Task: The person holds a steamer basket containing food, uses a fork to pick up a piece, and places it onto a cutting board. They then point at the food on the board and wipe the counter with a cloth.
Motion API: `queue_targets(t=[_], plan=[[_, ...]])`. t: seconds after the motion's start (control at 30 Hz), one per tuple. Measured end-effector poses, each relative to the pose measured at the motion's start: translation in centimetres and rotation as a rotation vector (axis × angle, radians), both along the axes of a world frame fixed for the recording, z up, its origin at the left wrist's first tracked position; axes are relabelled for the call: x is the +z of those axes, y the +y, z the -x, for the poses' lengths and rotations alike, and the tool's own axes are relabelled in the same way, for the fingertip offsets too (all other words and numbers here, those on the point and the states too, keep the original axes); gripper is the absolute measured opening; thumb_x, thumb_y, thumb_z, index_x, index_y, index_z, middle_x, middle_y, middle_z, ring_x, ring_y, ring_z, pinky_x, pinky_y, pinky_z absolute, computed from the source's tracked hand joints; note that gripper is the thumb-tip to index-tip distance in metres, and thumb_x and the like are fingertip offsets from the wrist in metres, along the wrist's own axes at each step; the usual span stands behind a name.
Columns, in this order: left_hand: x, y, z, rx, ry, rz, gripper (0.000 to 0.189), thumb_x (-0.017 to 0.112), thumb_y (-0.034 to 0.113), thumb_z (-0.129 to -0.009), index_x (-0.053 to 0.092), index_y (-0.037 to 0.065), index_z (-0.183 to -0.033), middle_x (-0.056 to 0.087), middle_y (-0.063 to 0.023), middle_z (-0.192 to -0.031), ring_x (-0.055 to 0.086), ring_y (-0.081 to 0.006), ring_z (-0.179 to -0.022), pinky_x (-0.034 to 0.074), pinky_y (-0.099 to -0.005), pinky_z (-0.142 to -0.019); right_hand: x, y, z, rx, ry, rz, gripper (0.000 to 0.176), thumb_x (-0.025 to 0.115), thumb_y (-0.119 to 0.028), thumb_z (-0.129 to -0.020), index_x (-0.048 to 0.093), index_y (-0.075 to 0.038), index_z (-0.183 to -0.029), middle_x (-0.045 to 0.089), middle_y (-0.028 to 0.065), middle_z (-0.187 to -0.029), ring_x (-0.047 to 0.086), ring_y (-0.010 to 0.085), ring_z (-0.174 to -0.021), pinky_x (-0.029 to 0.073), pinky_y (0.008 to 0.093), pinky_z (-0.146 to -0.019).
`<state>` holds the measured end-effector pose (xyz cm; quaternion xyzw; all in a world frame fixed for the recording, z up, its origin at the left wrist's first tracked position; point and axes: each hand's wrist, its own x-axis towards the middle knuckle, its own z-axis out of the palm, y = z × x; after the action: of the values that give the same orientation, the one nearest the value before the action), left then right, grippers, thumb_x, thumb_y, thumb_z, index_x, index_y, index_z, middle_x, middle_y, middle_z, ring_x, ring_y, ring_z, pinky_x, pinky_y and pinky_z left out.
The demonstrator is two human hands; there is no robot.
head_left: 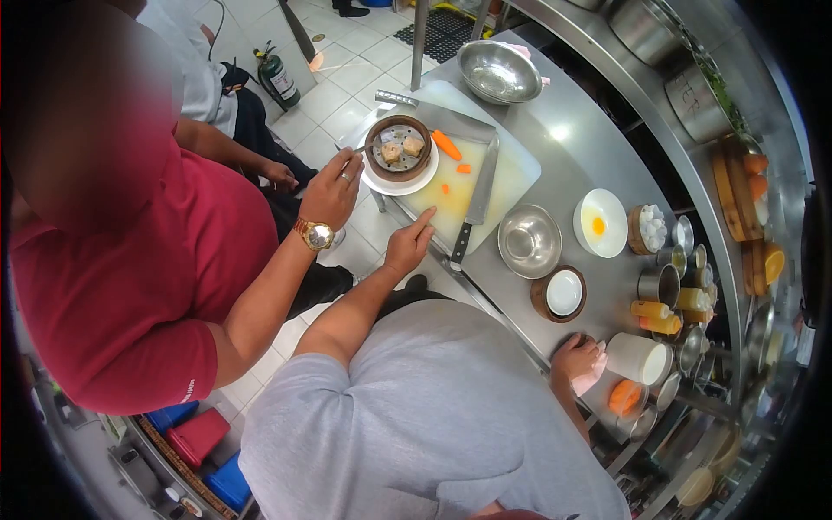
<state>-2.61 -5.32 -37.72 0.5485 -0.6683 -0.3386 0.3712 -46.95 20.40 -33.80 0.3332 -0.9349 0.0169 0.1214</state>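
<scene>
My left hand (pixel 409 249) is at the table edge by the cutting board (pixel 516 178), index finger stretched towards the board and holding nothing. My right hand (pixel 572 357) rests at the table edge, closed around a pale pink cloth (pixel 591 371), beside a white tub (pixel 637 358). On the board lie a black-handled knife (pixel 483 186), a cleaver (pixel 451 120) and orange carrot pieces (pixel 446 145). A round steamer basket (pixel 374 160) with two dumplings (pixel 392 152) stands on a white plate (pixel 422 184). A co-worker's hand (pixel 332 189) holds a thin utensil at the basket.
The co-worker in a red shirt (pixel 156 286) stands close on my left. Metal bowls (pixel 529 241), a white bowl with egg yolk (pixel 600 224), a small white dish in a round brown holder (pixel 564 293) and sauce bottles (pixel 650 309) stand on the steel table. A shelf (pixel 598 43) runs above the far side.
</scene>
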Motion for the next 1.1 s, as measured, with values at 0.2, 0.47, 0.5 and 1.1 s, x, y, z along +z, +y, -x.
queue_targets(t=[0.2, 0.47, 0.5, 1.1], plan=[[-0.2, 0.0, 0.0, 0.001, -0.003, -0.001, 0.05, 0.068, 0.025, -0.109, 0.06, 0.021, -0.158, 0.074, -0.0205, -0.091, 0.075, -0.0415, -0.08, 0.059, -0.0446, -0.076, -0.4, 0.1, 0.1, 0.017, 0.015, 0.036, 0.041, 0.063, -0.047, -0.103, 0.068, -0.011, -0.123, 0.068, 0.0155, -0.129, 0.062, 0.0406, -0.123, 0.051, 0.0619, -0.092], [-0.2, 0.0, 0.0, 0.009, -0.001, -0.023, 0.05, 0.069, 0.024, -0.108, 0.061, 0.021, -0.157, 0.073, -0.0197, -0.088, 0.074, -0.04, -0.078, 0.059, -0.0441, -0.075, -0.4, 0.1, 0.1, 0.011, -0.018, 0.048, 0.039, 0.064, -0.044, -0.102, 0.068, -0.012, -0.123, 0.069, 0.016, -0.126, 0.063, 0.0412, -0.121, 0.05, 0.0613, -0.094], [-0.2, 0.0, 0.1, 0.011, 0.008, -0.008, 0.05, 0.069, 0.023, -0.108, 0.061, 0.021, -0.157, 0.073, -0.0194, -0.088, 0.074, -0.0396, -0.078, 0.059, -0.0439, -0.075, -0.6, 0.2, 0.3, 0.033, 0.009, 0.072, 0.038, 0.065, -0.044, -0.102, 0.068, -0.011, -0.122, 0.069, 0.0159, -0.125, 0.063, 0.0411, -0.12, 0.051, 0.061, -0.094], [-0.7, 0.0, 0.0, 0.012, 0.016, -0.033, 0.05, 0.068, 0.028, -0.109, 0.06, 0.027, -0.158, 0.076, -0.0233, -0.098, 0.075, -0.0433, -0.086, 0.059, -0.048, -0.077, -0.4, 0.0, 0.0, 0.019, 0.032, 0.06, 0.038, 0.066, -0.044, -0.102, 0.068, -0.01, -0.12, 0.069, 0.0163, -0.124, 0.063, 0.0413, -0.12, 0.052, 0.0601, -0.092]])
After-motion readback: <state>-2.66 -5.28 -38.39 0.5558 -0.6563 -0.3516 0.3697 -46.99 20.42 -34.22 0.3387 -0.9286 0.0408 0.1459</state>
